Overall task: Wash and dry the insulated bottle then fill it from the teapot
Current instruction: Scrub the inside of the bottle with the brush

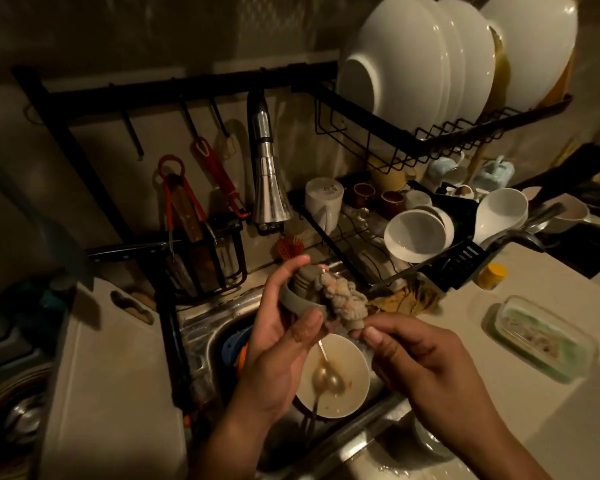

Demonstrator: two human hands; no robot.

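Gripping grey lid (303,289) in left hand (278,330), pinching cloth (343,301) against it with right hand (423,362) (bottle unseen); early washing, with drying, filling ahead.

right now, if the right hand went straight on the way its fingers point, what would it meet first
Probably the grey lid held in the left hand; the right hand pinches the scrub cloth lying against it. Depth is uncertain.

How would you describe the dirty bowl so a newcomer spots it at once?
Start at the steel sink at bottom centre. The dirty bowl sits upright in it. Unlike the clean bowls racked behind, it holds a spoon and brown smears.
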